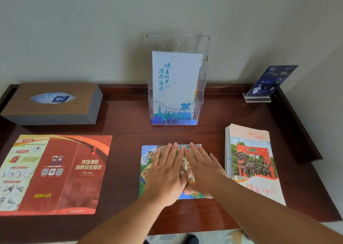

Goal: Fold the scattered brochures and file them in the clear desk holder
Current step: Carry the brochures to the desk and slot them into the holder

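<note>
A folded, cartoon-printed brochure [146, 162] lies flat at the middle front of the dark wooden desk. My left hand [165, 171] and my right hand [202, 169] both press flat on it, fingers straight and side by side. An unfolded red fire-safety brochure [55, 173] is spread out at the front left. On the right lies a folded stack of brochures [254, 162] with a red gate photo on top. The clear desk holder [176, 80] stands at the back centre against the wall, with a pale blue brochure [174, 84] upright in it.
A brown tissue box [53, 102] sits at the back left. A small clear stand with a dark blue card [271, 82] is at the back right. The desk [126, 125] has a raised rim along the back and sides; its front edge is near me.
</note>
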`<state>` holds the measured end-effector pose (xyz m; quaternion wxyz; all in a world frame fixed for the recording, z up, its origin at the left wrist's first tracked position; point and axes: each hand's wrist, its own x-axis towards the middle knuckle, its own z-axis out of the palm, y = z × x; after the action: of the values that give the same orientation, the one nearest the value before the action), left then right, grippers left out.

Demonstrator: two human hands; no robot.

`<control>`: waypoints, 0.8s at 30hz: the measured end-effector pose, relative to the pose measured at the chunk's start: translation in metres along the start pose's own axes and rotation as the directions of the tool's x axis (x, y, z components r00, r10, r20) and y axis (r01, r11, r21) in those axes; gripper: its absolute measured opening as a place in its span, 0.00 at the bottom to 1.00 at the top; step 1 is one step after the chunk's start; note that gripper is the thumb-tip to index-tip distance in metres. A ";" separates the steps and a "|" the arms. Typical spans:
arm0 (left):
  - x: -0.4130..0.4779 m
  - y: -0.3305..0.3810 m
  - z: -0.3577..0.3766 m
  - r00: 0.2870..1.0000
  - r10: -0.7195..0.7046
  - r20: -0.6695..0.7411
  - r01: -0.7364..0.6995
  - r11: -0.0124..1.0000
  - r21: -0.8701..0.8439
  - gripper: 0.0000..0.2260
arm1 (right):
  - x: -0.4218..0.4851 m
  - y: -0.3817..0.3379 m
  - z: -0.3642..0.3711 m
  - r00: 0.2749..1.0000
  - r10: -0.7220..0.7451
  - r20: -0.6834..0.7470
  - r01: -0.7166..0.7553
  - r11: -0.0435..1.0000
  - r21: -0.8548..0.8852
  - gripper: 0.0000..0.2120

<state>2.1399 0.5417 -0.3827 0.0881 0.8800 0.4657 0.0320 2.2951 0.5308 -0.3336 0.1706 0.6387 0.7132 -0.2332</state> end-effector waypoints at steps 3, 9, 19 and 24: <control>-0.001 -0.013 -0.004 0.999 -0.035 0.026 0.033 0.998 0.047 0.36 | -0.002 0.005 -0.008 0.999 -0.033 0.042 0.034 0.999 -0.031 0.64; -0.016 -0.051 -0.024 0.984 -0.139 0.112 0.120 0.979 0.165 0.42 | -0.007 0.013 -0.015 0.995 -0.084 0.059 0.089 0.993 -0.075 0.68; -0.003 0.012 -0.005 0.996 -0.005 0.085 0.002 0.999 0.037 0.40 | -0.004 0.020 -0.009 0.996 -0.091 0.016 0.093 0.989 -0.116 0.67; -0.033 -0.033 -0.011 0.993 -0.066 0.093 0.056 0.993 0.108 0.41 | -0.003 0.022 -0.011 0.995 -0.090 0.036 0.093 0.989 -0.115 0.69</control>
<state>2.0927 0.5341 -0.3767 0.0647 0.8691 0.4889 -0.0377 2.3176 0.5358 -0.3248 0.2077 0.5905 0.7514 -0.2087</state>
